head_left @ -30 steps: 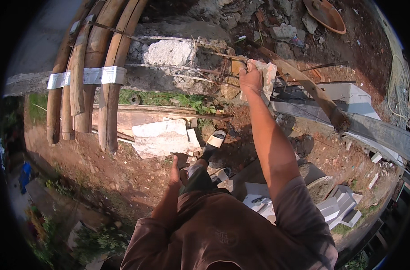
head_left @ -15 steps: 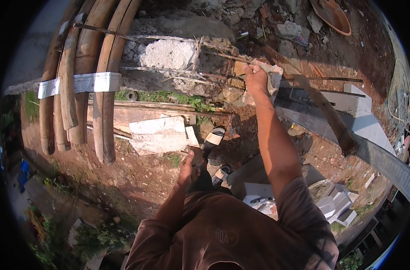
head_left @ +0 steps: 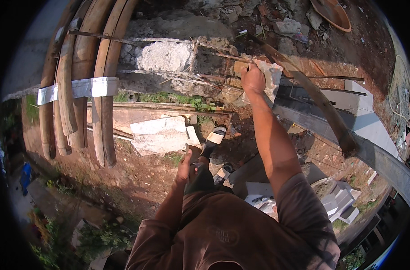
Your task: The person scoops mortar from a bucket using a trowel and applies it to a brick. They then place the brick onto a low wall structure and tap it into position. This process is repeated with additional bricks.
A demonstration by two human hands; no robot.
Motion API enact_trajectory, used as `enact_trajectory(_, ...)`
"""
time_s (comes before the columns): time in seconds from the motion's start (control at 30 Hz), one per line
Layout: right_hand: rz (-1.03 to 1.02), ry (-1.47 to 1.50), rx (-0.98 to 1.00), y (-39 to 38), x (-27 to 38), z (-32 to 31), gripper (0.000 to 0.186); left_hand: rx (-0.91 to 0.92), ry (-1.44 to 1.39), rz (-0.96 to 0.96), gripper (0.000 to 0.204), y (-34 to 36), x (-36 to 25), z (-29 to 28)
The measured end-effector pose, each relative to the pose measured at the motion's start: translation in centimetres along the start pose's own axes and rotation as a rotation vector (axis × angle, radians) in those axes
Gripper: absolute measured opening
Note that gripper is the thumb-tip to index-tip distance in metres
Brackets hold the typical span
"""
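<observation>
My right hand (head_left: 253, 80) reaches out over the end of a broken concrete and masonry beam (head_left: 169, 78). Its fingers are curled down beside an orange-tan brick piece (head_left: 240, 67) and a pale, mortar-smeared slab (head_left: 271, 77). Whether anything is pinched in those fingers is hidden. Near my waist, my left hand (head_left: 184, 168) is closed around a brownish flat thing (head_left: 194, 154), partly hidden and too unclear to name. Thin steel rods (head_left: 205, 81) run along the beam towards my right hand.
Bundled bamboo poles (head_left: 107, 121), bound with a silvery band (head_left: 77, 89), stand at left. Below the beam lie white boards (head_left: 159, 134). A wooden plank (head_left: 322, 108) crosses a grey metal channel (head_left: 376, 155) at right. My sandalled foot (head_left: 215, 136) is on rubble-strewn soil. An orange basin (head_left: 333, 15) is far right.
My right hand has shifted slightly left and nearer to me, its fingers more curled. My left hand has dropped a little. One sandalled foot shows more fully.
</observation>
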State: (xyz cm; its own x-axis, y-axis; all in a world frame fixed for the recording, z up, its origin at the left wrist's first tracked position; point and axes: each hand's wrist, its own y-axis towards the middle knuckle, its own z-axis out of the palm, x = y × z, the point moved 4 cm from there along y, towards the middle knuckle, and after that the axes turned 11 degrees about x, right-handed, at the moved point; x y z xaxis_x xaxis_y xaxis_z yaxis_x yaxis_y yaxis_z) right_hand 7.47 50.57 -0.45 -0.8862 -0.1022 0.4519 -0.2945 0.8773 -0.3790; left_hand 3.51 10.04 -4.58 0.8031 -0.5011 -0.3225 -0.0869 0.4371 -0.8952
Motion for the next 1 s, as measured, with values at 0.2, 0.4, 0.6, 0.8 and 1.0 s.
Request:
enact_trajectory(0.2,0.013,0.521,0.247,-9.9,-6.9,4.6,0.054,0.172,0.215,0.065,0.048,1.6,-4.6,6.6)
enact_trajectory(0.4,0.045,0.887,0.683,-19.1,-8.6,3.4,0.051,0.435,0.402,-0.050,0.053,1.9,-6.7,13.5)
enact_trajectory(0.6,0.151,0.928,0.647,-20.7,-10.5,0.3,0.043,0.511,0.435,-0.188,0.060,1.9,-6.1,16.6)
enact_trajectory(0.8,0.220,0.812,0.323,-21.8,-16.6,1.4,0.037,0.129,0.270,0.018,0.058,7.2,-5.0,14.7)
enact_trajectory(1.0,0.283,0.708,0.030,-24.4,-22.5,-2.0,0.032,0.177,0.618,0.339,0.055,7.5,-5.8,22.8)
